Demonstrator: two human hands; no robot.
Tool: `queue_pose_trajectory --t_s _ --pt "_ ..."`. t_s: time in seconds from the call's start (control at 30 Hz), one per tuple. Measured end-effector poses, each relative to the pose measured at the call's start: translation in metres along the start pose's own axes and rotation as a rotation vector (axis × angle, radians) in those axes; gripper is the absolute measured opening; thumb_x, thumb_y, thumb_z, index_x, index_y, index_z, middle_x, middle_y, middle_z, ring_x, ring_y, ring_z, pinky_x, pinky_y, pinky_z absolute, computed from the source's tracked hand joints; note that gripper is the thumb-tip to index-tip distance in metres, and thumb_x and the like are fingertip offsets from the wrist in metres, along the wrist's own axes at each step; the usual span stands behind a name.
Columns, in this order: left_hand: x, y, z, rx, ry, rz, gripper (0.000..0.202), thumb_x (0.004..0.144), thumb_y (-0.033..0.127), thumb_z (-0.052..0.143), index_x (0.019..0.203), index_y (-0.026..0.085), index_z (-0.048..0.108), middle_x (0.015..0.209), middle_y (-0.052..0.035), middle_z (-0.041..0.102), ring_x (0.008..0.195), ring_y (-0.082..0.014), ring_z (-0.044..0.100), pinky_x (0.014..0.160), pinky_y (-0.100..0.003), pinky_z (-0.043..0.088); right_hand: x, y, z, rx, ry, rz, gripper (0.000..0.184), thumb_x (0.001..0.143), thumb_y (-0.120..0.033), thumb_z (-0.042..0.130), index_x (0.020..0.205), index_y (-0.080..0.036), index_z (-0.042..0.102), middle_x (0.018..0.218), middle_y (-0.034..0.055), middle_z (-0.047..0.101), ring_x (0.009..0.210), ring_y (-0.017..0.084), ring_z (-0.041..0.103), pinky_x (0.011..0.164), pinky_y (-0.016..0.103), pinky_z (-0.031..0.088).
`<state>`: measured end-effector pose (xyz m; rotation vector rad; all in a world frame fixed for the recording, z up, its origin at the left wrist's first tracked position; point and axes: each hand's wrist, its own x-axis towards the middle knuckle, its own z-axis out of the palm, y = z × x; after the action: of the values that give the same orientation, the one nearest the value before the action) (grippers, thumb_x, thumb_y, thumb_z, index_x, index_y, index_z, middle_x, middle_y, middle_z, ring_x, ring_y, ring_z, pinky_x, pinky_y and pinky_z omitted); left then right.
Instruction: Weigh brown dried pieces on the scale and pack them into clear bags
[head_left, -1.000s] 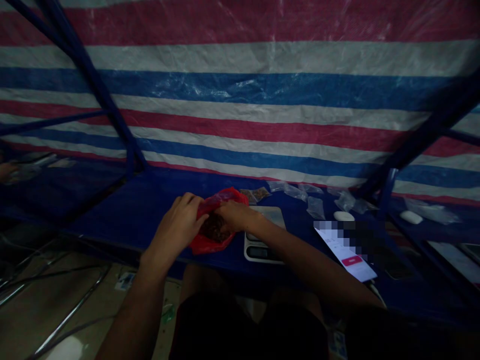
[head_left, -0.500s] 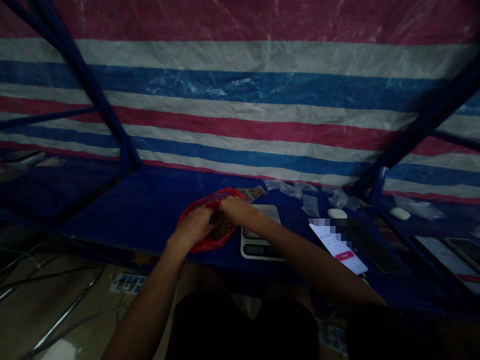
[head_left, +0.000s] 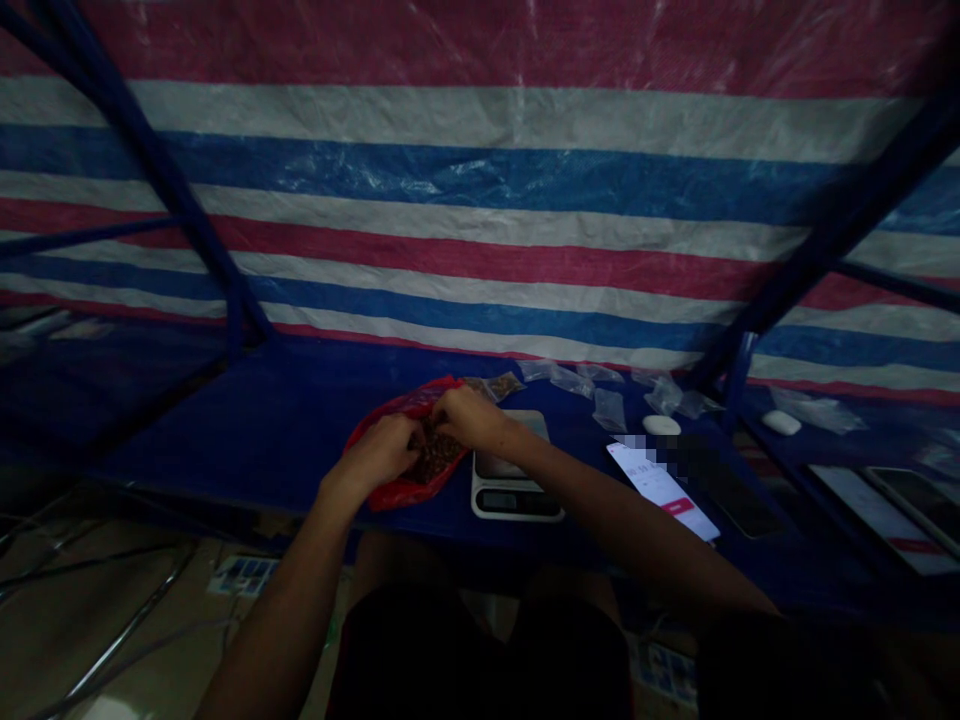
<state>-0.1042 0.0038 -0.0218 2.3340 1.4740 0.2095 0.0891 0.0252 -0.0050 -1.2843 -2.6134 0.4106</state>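
A red plastic bag (head_left: 409, 493) lies open on the blue tabletop, holding a heap of small brown pieces (head_left: 437, 455) too dim to name. My left hand (head_left: 384, 448) rests over the bag's left side, fingers curled down at the brown pieces. From the right, my right hand (head_left: 466, 416) reaches into the bag, its fingers bent together over the same heap. Whatever lies between the fingertips of either hand is too small to make out. Just right of the bag, partly under my right forearm, stands a white digital scale (head_left: 517, 503) with a metal plate.
Behind the scale lies a small clear bag with brown contents (head_left: 504, 386). Several clear plastic bags (head_left: 574, 380) lie along the back. To the right are a white oval case (head_left: 661, 426), a lit phone (head_left: 667, 490) and a dark phone (head_left: 742, 500). Blue frame bars (head_left: 847, 230) slant upward.
My left hand has drawn back slightly to the left, and more of the brown pieces show between my hands. My right hand stays in the bag. The whole view has shifted slightly.
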Motion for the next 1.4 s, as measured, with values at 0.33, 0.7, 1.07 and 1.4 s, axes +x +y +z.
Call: queue_pose_trajectory --t_s 0.33,0.7,1.07,1.4 --pt "-0.003 -0.002 -0.004 -0.135 0.002 -0.010 0.016 0.082 0.026 0.065 0.094 0.022 0.076 0.102 -0.0073 0.080 0.095 -0.0234 0.075 0.080 -0.030 0.053 -0.030 0.015 -0.037 0.190 0.140 0.028 0.016 0.085 -0.015 0.072 0.096 -0.018 0.083 0.095 0.0060 0.081 0.081 0.016 0.072 0.075 0.025 0.048" --pt "0.006 0.007 -0.003 -0.220 -0.019 0.007 0.016 0.080 0.028 0.068 0.092 0.024 0.077 0.100 -0.0054 0.081 0.092 -0.0232 0.075 0.078 -0.030 0.053 -0.094 0.044 -0.049 0.223 0.144 0.199 0.015 0.086 -0.017 0.071 0.093 -0.021 0.083 0.092 0.0037 0.082 0.083 0.018 0.075 0.077 0.028 0.053" --pt "0.007 0.043 -0.013 -0.245 -0.064 0.062 0.018 0.083 0.028 0.064 0.092 0.022 0.077 0.096 -0.0038 0.080 0.081 -0.0211 0.073 0.073 -0.030 0.051 -0.096 0.042 -0.048 0.107 0.078 0.160 0.013 0.087 -0.014 0.074 0.099 -0.017 0.080 0.099 0.0082 0.081 0.088 0.019 0.074 0.076 0.027 0.051" --pt "0.022 0.064 -0.011 -0.206 -0.023 0.231 0.014 0.088 0.027 0.064 0.089 0.022 0.077 0.096 -0.0036 0.079 0.083 -0.0210 0.071 0.076 -0.030 0.049 -0.093 0.043 -0.046 0.114 0.094 0.132 0.020 0.085 -0.011 0.075 0.104 -0.016 0.078 0.103 0.0085 0.080 0.093 0.020 0.074 0.081 0.027 0.052"
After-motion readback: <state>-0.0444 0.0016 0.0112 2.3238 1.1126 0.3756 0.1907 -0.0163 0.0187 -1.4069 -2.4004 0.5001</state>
